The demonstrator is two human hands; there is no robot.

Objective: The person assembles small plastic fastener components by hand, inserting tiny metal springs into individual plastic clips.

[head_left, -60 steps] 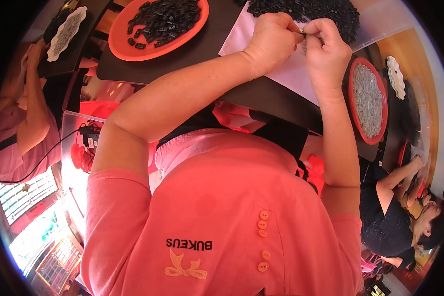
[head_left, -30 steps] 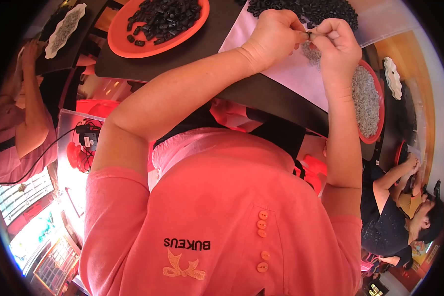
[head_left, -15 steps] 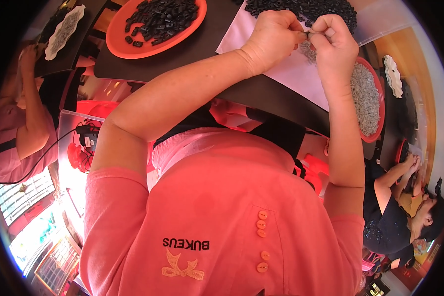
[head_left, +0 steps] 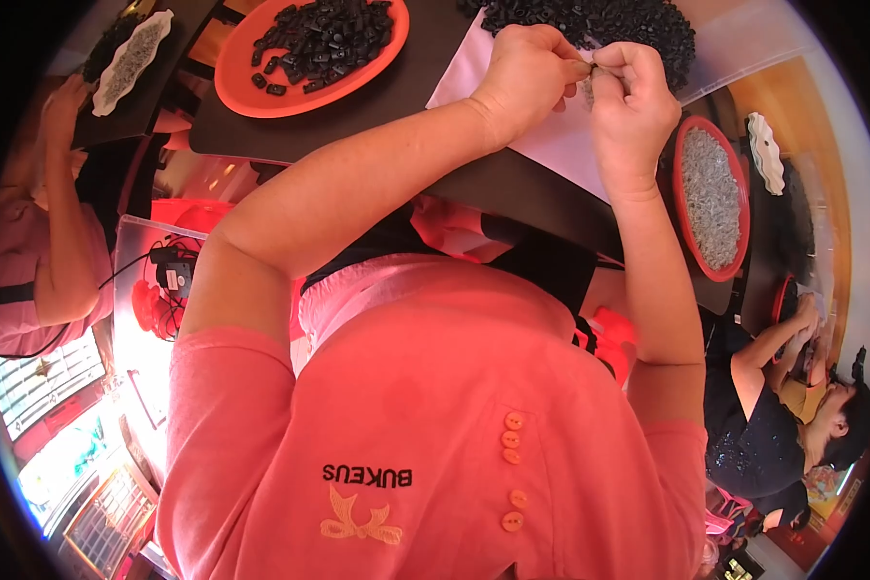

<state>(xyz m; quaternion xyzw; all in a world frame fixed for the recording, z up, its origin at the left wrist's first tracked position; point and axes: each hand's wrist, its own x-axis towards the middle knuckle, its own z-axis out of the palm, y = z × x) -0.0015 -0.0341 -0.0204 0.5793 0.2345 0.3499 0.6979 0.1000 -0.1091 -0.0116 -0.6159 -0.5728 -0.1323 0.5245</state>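
Note:
My left hand (head_left: 524, 70) and my right hand (head_left: 632, 95) meet fingertip to fingertip over a white sheet (head_left: 561, 145) on the black table (head_left: 377, 116). Together they pinch a small part (head_left: 591, 70), too small to make out. Just beyond the fingers lies a heap of small black parts (head_left: 599, 19) on the sheet. An orange plate (head_left: 309, 53) with several black parts sits to the left of my left hand. A red tray of small grey metal parts (head_left: 711, 198) lies to the right of my right forearm.
A person in a pink sleeve (head_left: 29, 251) works at the far left beside a white dish of grey parts (head_left: 130, 60). Another person in dark clothes (head_left: 783, 406) sits at the lower right. A red fan with cables (head_left: 159, 290) stands below the table's left side.
Both hands stay together at the same spot over the sheet; the fingers have shifted only slightly around the small part.

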